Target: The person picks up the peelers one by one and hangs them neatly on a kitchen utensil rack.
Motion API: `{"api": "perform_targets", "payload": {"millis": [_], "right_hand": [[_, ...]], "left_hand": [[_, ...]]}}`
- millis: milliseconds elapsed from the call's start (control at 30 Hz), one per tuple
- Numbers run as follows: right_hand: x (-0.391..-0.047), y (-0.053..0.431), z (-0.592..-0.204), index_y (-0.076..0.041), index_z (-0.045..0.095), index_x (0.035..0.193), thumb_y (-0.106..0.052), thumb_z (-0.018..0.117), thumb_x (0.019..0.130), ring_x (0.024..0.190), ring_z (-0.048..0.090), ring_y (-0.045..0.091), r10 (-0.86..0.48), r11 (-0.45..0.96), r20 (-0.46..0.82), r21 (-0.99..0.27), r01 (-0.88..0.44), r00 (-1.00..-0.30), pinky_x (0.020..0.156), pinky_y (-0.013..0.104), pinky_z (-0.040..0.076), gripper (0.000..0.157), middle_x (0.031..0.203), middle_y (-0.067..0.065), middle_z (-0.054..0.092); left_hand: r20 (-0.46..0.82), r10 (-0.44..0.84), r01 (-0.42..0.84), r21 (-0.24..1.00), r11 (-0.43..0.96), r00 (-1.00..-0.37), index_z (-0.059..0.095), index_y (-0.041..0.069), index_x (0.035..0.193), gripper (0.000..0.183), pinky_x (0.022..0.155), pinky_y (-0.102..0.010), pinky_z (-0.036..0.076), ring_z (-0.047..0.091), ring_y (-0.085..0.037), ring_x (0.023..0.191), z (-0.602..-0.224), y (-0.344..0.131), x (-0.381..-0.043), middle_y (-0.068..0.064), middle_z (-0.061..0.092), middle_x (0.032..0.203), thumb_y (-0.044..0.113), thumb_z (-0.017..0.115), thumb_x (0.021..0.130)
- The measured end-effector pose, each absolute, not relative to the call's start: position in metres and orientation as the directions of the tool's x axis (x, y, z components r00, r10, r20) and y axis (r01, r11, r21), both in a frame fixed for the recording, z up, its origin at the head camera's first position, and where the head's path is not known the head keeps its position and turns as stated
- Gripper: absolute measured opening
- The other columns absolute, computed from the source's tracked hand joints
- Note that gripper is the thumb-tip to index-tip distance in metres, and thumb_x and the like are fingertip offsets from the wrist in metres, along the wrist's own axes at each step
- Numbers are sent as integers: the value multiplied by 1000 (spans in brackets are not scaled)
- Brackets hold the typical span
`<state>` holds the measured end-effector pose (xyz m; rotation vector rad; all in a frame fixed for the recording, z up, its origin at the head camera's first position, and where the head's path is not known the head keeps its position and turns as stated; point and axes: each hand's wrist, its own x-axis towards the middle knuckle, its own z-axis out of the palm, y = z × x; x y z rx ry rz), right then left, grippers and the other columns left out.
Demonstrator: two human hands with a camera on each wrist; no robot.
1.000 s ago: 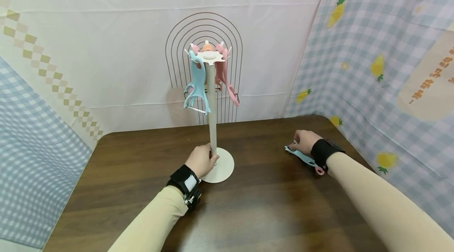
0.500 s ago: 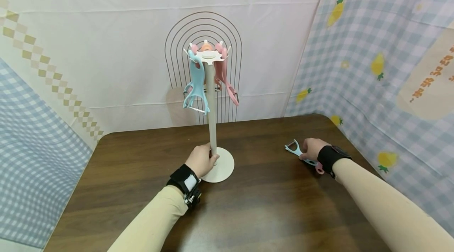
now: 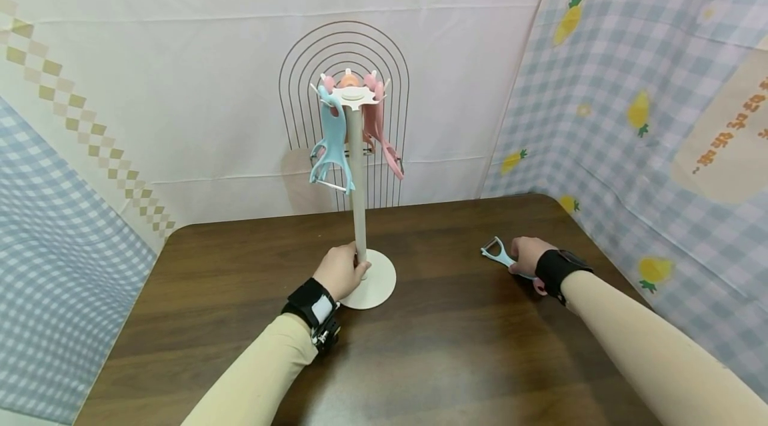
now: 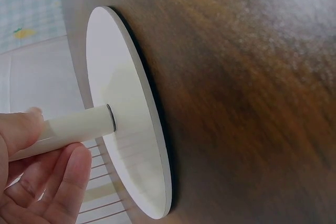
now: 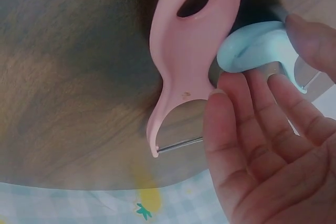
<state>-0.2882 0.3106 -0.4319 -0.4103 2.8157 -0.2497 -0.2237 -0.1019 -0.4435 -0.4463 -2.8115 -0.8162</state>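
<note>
My left hand grips the lower pole of a white stand, just above its round base. In the left wrist view the thumb and fingers wrap that pole. From the stand's top hang several peelers, among them a light blue one and a pink one. At the right of the table my right hand pinches a second light blue peeler between thumb and fingers. Beside it a pink peeler lies on the table, close to my fingertips; in the head view it is mostly hidden.
The dark wooden table has rounded back corners. A white patterned cloth hangs behind it. Blue checked cloth with yellow fruit prints hangs close along the right edge, and more checked cloth is at the left.
My right hand has moved from the blade end of the light blue peeler back toward its handle, leaving the blade end in sight. The left hand stays on the pole.
</note>
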Motion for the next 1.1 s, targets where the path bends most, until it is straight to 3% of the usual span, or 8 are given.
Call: {"api": "perform_targets", "payload": {"millis": [1100], "right_hand": [[-290, 307, -444, -4, 60, 76, -12, 74, 82, 63, 50, 21, -277, 948, -217, -218, -230, -936, 60, 33, 40, 17, 70, 4, 56]], "left_hand": [[263, 236, 340, 487, 804, -936, 63, 1, 98, 18, 59, -30, 49, 62, -18, 68, -445, -102, -224, -5, 63, 76, 15, 70, 90]]}}
